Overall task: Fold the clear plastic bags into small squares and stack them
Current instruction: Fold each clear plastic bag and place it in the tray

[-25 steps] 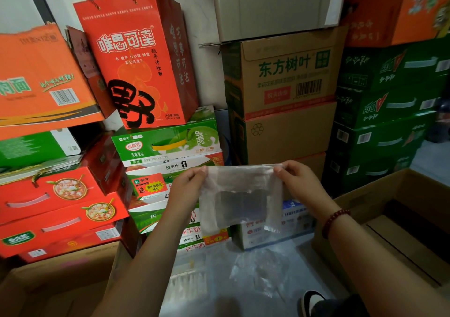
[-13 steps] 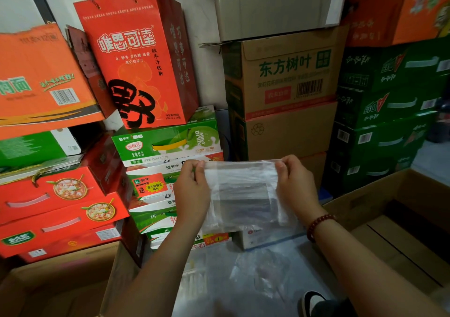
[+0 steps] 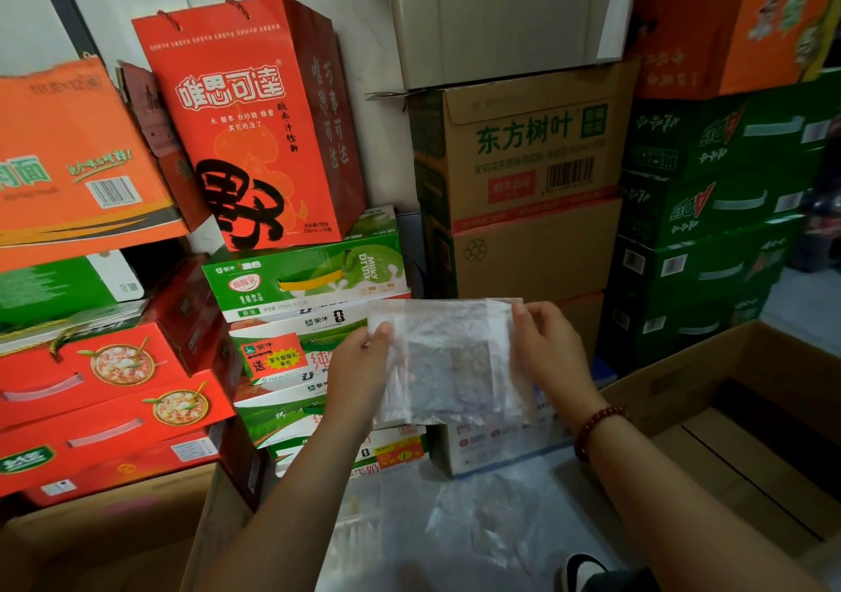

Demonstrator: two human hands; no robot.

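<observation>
Far left it's pretty walled in: red gift boxes (image 3: 109, 377) stacked at least three deep, with an open cardboard box (image 3: 91, 541) below them at the bottom edge. Next over, the left hand (image 3: 359, 368) pinches the upper left edge of one clear plastic bag (image 3: 448, 359), thumb on the front, fingers curled behind. The bag is up in the air between both hands, partly folded, hanging flat in front of the milk cartons (image 3: 309, 282). The right hand (image 3: 553, 355) pinches the upper right edge the same way; one red bead bracelet (image 3: 594, 430) sits on that wrist. Below the hands there's a pale surface with another crumpled clear bag (image 3: 487, 514) lying on it, that's about the only open room. Far right, one big open carton (image 3: 728, 409), and green drink cases (image 3: 710, 209) stacked four high behind it.
</observation>
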